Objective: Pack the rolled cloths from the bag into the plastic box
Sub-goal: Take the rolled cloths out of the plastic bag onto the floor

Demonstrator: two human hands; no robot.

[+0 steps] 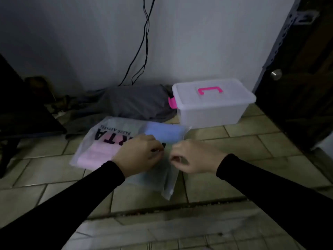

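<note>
Both hands meet at the near edge of the bag (126, 139): my left hand (138, 154) is curled with its fingertips pinched on the plastic beside a small dark part I cannot make out, and my right hand (191, 157) is closed in a loose pinch just beside it, seemingly on the same edge, though the blur keeps me from telling exactly what it holds. My guess is that I am working the bag's mouth open. The bag lies flat on the tiled floor (243, 156), translucent, with black lettering on top; through it I see a blue rolled cloth (164, 133) at the far right corner and a pink rolled cloth (99, 153) on the left, both inside. Nothing looks packed yet. The plastic box (212, 103) stands near the bag's far right corner, against the wall, its lid (210, 92) with the pink handle on and a pink latch (172, 102) down at its left end, so the box must be opened before any cloth goes in. A grey bundle of fabric (133, 101) crowds the box's left side, and a dark door (297, 78) rises close on the right. Open floor lies in front of the box and on my right, enough to set the lid down and carry cloths across.
</note>
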